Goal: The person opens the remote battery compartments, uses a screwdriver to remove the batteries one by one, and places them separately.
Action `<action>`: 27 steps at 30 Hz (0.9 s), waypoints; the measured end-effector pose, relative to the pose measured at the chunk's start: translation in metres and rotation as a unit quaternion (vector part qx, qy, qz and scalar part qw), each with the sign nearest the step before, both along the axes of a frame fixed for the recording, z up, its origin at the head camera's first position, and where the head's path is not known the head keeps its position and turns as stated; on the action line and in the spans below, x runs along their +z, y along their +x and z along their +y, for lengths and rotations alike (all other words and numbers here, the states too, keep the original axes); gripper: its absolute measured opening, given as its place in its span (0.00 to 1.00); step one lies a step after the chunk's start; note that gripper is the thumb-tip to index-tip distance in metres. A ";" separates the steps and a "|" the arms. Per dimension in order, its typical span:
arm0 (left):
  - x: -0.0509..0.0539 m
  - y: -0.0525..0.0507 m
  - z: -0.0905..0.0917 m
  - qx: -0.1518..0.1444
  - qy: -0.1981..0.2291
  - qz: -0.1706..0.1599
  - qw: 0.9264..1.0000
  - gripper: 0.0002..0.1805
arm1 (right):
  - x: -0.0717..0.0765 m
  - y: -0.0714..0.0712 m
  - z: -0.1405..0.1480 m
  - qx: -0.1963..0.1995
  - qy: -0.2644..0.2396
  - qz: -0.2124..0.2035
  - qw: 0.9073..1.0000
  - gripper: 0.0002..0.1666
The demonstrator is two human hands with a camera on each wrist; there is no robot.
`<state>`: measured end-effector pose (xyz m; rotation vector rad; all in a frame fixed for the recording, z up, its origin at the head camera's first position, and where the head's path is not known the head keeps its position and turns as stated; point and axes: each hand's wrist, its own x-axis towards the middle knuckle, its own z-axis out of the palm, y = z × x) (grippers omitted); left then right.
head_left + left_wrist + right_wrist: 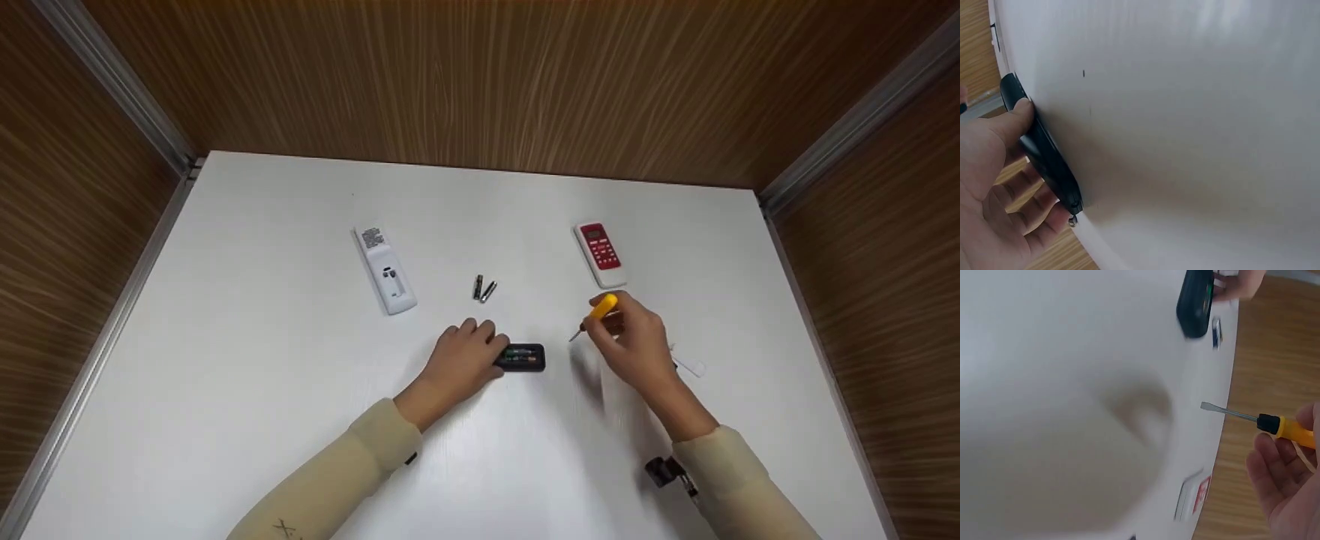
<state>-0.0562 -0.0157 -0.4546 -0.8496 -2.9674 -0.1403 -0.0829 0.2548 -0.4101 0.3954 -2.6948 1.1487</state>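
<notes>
My left hand (459, 361) grips the left end of a black remote control (541, 358) on the white table. Its battery compartment faces up, uncovered, with batteries (519, 354) lying inside. The left wrist view shows the thumb along one edge of the remote (1044, 154) and the fingers beneath it. To the right, my right hand (637, 345) holds a yellow-handled screwdriver (606, 304) above the table. Its flat metal tip points left toward the remote, apart from it. In the right wrist view the screwdriver's black collar (1267, 423) and bare blade are visible.
Two loose batteries (478, 286) lie beyond the black remote. A white remote (380, 259) with an uncovered compartment lies back left; a red-and-white remote (601, 251) lies back right, buttons up. A white piece (691, 365) is partly hidden behind my right hand. Wood-grain panels (480, 90) enclose the table.
</notes>
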 end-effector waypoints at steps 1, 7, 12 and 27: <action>0.000 0.000 0.000 0.000 0.002 0.000 1.000 0.23 | -0.001 0.003 -0.004 0.010 -0.014 -0.006 1.000 0.12; 0.000 0.001 0.003 0.003 0.010 0.011 1.000 0.24 | -0.005 0.017 -0.020 0.053 -0.083 -0.024 0.995 0.10; 0.001 0.001 0.005 0.008 0.011 0.008 1.000 0.23 | -0.009 0.020 -0.026 0.079 -0.082 -0.018 0.993 0.11; 0.001 -0.001 0.011 0.014 0.015 -0.010 1.000 0.22 | -0.001 0.023 -0.034 0.084 0.025 0.011 0.996 0.09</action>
